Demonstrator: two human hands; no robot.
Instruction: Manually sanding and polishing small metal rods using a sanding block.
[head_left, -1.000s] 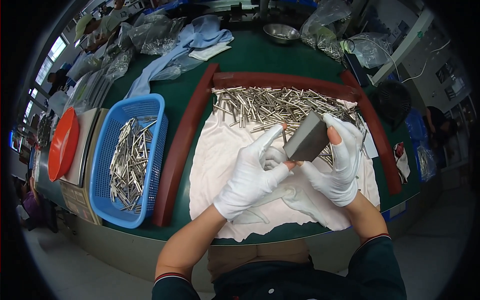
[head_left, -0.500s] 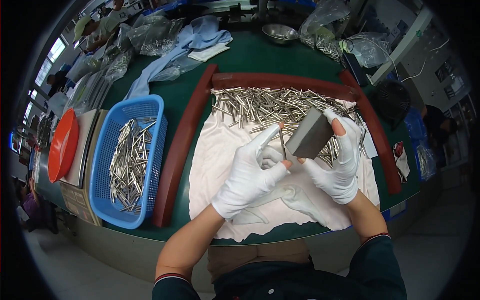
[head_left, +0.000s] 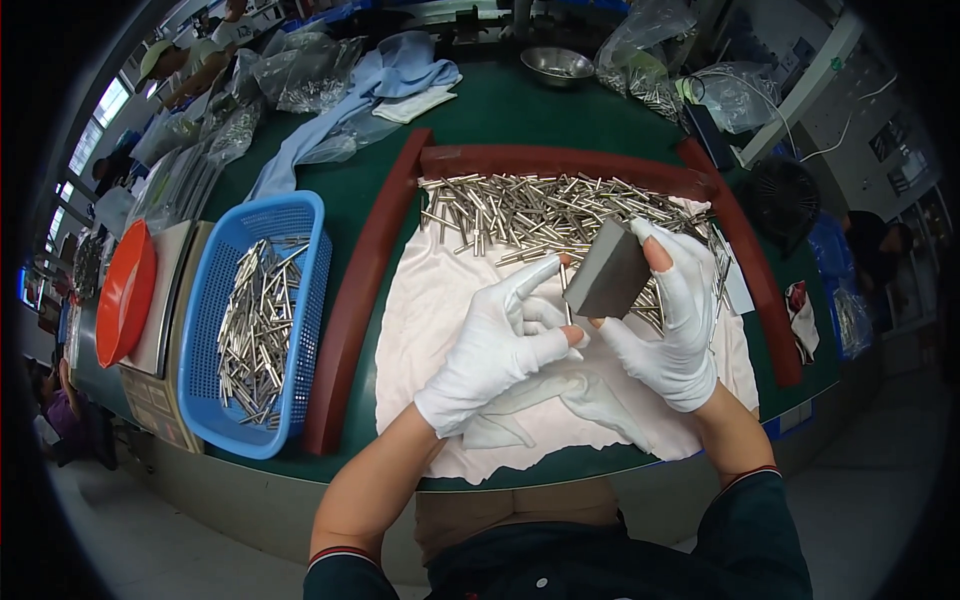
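Observation:
My left hand (head_left: 505, 335), in a white glove with bare fingertips, pinches a slim metal pin (head_left: 567, 303) lengthwise between forefinger and thumb. A dark grey rectangular block (head_left: 610, 272) is gripped in my gloved right hand (head_left: 675, 320), tilted, with its edge close beside the pin. Whether block and pin touch, I cannot tell. Beyond both hands, a heap of loose metal pins (head_left: 500, 215) is spread over a pale pink cloth (head_left: 415, 330). A crumpled white cloth (head_left: 590, 400) lies below my hands.
Dark red bars (head_left: 365, 300) frame the cloth on three sides. To the left are a blue plastic basket (head_left: 318, 290) of pins and an orange tray (head_left: 128, 290). A metal bowl (head_left: 555, 68) and a light blue cloth (head_left: 400, 70) lie at the back. A person (head_left: 180, 70) is far left.
The block has turned slightly and shifted a little left, nearer the pin. My left hand still pinches the pin, which now shows brighter.

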